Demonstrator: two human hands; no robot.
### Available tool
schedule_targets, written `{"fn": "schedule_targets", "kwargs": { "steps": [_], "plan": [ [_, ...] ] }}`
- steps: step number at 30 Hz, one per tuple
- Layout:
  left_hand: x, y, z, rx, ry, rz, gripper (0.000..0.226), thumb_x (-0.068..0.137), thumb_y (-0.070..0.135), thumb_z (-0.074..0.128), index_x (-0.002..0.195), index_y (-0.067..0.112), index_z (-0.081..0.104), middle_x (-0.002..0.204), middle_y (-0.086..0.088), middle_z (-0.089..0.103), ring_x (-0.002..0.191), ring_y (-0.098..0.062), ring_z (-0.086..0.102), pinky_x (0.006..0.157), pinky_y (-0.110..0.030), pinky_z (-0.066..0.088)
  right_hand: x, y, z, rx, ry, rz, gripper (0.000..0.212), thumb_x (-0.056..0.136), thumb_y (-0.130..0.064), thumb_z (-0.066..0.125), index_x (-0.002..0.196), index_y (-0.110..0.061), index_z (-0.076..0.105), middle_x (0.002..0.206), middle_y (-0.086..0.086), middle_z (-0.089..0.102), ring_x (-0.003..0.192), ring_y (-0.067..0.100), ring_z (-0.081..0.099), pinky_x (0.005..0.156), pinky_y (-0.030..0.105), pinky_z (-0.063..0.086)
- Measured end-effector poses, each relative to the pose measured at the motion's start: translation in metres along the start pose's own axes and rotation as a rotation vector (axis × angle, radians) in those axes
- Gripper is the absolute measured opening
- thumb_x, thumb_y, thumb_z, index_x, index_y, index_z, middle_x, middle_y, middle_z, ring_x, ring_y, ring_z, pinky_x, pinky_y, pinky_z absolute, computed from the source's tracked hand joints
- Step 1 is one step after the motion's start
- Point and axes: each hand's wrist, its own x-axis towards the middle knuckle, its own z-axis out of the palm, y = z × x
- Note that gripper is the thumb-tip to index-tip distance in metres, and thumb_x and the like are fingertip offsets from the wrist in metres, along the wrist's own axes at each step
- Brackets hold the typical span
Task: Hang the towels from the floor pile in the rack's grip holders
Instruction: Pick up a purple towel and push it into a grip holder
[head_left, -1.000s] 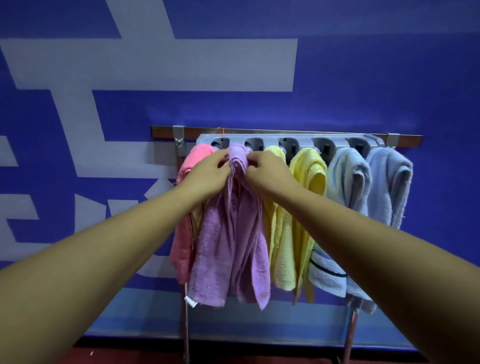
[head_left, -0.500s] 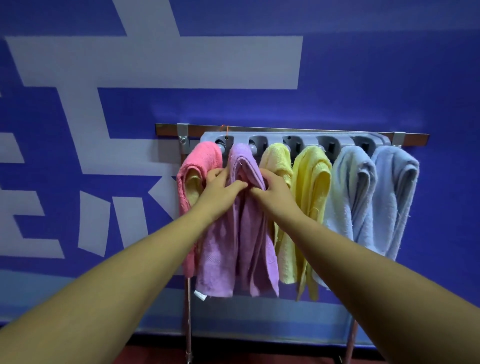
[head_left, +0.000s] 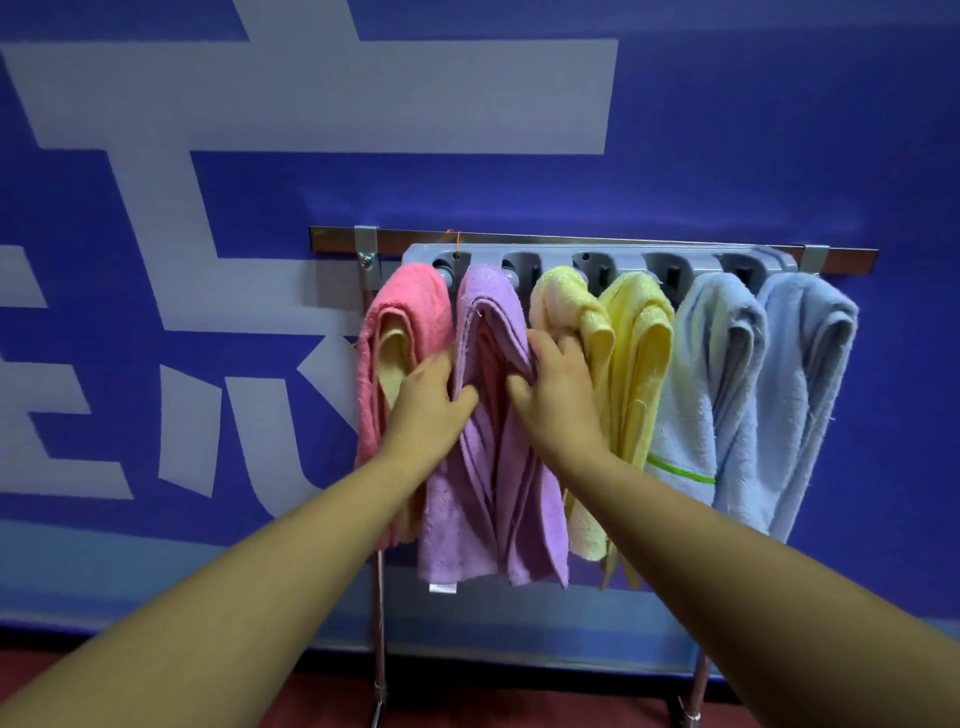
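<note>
6 towels (head_left: 488, 467) of fluffy, matt terry cloth; smooth grey plastic holder (head_left: 545, 253); shiny metal rail (head_left: 337, 241) and legs (head_left: 381, 623).

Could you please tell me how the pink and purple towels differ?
The pink towel hangs at the rack's left end, the purple towel one place right. The left hand and right hand grip the purple towel; neither grips the pink towel. Only the purple towel shows a white label, unlike the pink towel. Both hang folded.

Purple towel (head_left: 493, 493) hangs in long folds from the grey rack (head_left: 555, 255), second holder from left. Pink towel (head_left: 410, 301) hangs just beside it.
</note>
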Motion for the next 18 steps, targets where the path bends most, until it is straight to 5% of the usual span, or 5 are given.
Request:
{"fn": "schedule_targets", "kwargs": {
  "steps": [7,12,18],
  "plan": [
    [-0.020,-0.015,0.012,0.046,-0.119,-0.080,0.067,0.082,0.018,0.069,0.145,0.017,0.045,0.133,-0.010,0.048,0.121,-0.023,0.052,0.107,-0.024,0.034,-0.031,0.011,0.018,0.071,-0.095,0.023,0.068,0.077,-0.004,0.052,0.144,-0.009,0.043,0.131,0.014,0.056,0.118,0.032,0.053,0.099,0.041,0.045],
    [-0.012,-0.013,0.009,-0.169,-0.325,-0.192,0.097,0.069,0.039,0.063,0.154,0.034,0.016,0.140,0.007,0.049,0.129,-0.015,0.050,0.110,-0.029,0.039,-0.038,0.010,0.019,0.135,-0.155,0.073,0.068,0.082,-0.011,0.049,0.148,-0.014,0.037,0.136,0.006,0.057,0.124,0.023,0.054,0.102,0.040,0.047],
    [-0.038,-0.027,0.002,0.093,-0.239,-0.059,0.075,0.083,0.016,0.066,0.150,0.012,0.031,0.130,-0.012,0.047,0.122,-0.025,0.048,0.110,-0.034,0.037,-0.045,0.023,0.012,-0.027,-0.227,-0.077,0.069,0.080,-0.024,0.051,0.147,-0.017,0.035,0.130,0.007,0.055,0.118,0.027,0.054,0.099,0.046,0.046]
  ]
}}
